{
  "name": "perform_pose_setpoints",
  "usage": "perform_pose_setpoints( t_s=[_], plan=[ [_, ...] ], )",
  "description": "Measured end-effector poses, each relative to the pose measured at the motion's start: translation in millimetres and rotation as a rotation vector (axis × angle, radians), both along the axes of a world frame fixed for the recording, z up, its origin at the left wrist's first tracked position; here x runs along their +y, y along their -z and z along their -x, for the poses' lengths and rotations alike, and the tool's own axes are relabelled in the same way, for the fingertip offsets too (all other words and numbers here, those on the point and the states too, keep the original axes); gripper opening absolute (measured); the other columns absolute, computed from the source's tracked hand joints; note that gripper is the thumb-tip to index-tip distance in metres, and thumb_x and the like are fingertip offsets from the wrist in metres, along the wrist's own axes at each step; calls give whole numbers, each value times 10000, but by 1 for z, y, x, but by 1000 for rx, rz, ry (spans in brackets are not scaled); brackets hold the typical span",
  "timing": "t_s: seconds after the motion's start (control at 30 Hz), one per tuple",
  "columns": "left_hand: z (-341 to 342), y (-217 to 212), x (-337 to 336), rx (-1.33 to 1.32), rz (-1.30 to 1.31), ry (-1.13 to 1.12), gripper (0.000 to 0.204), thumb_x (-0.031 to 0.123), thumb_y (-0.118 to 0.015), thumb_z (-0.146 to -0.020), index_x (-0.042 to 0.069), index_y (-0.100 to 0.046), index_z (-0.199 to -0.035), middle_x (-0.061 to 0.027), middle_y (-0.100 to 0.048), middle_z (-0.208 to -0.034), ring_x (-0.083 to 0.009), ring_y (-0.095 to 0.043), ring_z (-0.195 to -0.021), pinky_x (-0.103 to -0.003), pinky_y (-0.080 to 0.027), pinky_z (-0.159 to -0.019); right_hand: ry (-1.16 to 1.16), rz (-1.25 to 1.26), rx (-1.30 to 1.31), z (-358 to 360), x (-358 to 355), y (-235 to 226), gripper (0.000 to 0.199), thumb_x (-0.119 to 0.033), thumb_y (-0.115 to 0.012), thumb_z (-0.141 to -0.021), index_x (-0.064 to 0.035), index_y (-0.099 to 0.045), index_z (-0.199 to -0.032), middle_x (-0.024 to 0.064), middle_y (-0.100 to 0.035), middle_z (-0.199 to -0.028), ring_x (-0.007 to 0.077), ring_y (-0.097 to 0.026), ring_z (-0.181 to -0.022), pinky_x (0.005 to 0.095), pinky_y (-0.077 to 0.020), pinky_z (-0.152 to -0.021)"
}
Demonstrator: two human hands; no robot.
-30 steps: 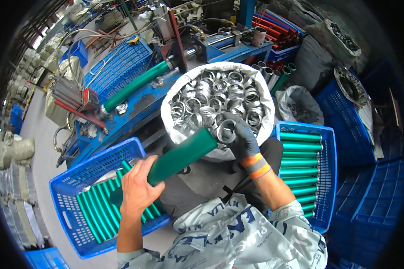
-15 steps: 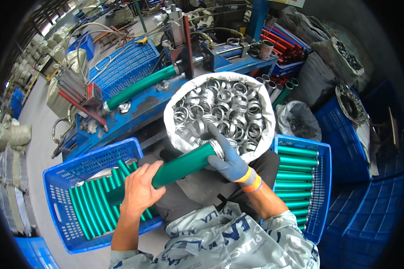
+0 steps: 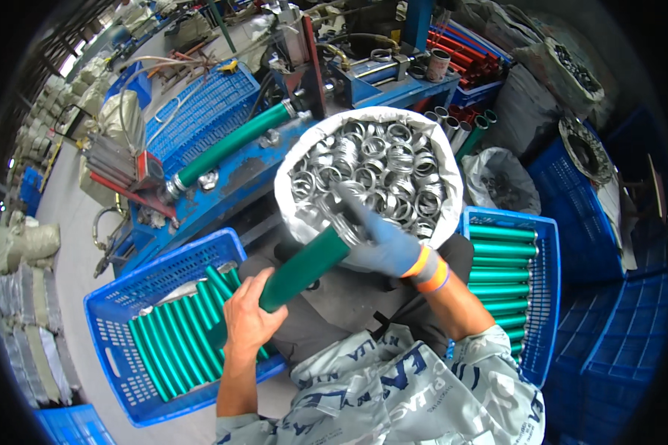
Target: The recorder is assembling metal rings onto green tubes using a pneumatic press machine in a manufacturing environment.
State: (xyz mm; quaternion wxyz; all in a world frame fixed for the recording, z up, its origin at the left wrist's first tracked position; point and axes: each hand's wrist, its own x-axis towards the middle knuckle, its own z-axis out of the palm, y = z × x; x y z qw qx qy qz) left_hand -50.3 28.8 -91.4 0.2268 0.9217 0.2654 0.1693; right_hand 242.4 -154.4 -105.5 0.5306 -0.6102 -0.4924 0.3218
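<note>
My bare left hand [image 3: 252, 315] is wrapped around a shiny green metal tube [image 3: 304, 271], which slants up to the right over my lap. At the tube's upper end my right hand [image 3: 393, 248], in a grey-blue glove with an orange cuff, has its thumb and forefinger about a silver metal ring [image 3: 351, 228]. Motion blurs the glove and ring, and the far fingers are hidden. Just beyond is a white sack [image 3: 289, 215] full of loose silver rings [image 3: 401, 159]. Green tubes [image 3: 174, 345] lie in a blue crate [image 3: 115, 371] on my left.
Another blue crate [image 3: 545, 297] of green tubes stands on my right. Ahead is a blue machine bench [image 3: 234, 174] with a green tube [image 3: 234, 144] clamped in it. A smaller sack [image 3: 523, 185] and stacked blue crates [image 3: 616, 341] stand farther right.
The held tube now slants more steeply, and my gloved hand has turned at its ringed end. The whole view has shifted slightly. The tube in the machine remains clamped.
</note>
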Motion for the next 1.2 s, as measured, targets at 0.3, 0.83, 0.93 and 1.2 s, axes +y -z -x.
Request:
perform_pose_setpoints(
  t_s=[0.3, 0.83, 0.93, 1.2],
  plan=[
    [15, -4, 6, -208, 377, 45, 632, 148, -959, -807, 30, -751, -1392, -122, -825, -1189, -283, -814, -1096, -411, -631, -971, 402, 266, -1048, -85, 45, 80, 220, -390, -787, -933, -230, -883, -1049, 43, -810, -1293, 275, -701, -1340, 552, -466, -1212],
    [1, 24, 4, -1212, 1354, -137, 588, 415, -773, -1135, 63, -621, -1580, -191, -718, -1547, -330, -723, -1400, -534, -646, -1163, 110, -381, 916, -32, -14, 50, 520, -304, -802, -1086, -49, -652, -1514, 65, -767, -1300, 154, -750, -1171, 350, -608, -1072],
    [-19, 24, -11, -1216, 1426, -153, 571, 401, -805, -1116, 58, -651, -1545, -187, -739, -1506, -329, -737, -1378, -531, -651, -1161, 121, -352, 803, -5, -22, 9, 1005, -548, -807, -1065, -13, -382, -1802, 168, -739, -1516, 235, -720, -1383, 418, -533, -1229],
    [-15, 33, -21, -1189, 1354, -223, 551, 438, -770, -1135, 59, -678, -1523, -158, -748, -1497, -311, -757, -1333, -503, -642, -1139, 25, -316, 339, 18, -23, 4, 1021, -468, -694, -1126, 38, -183, -1851, 204, -311, -1889, 293, -355, -1711, 413, -279, -1393]
  ],
)
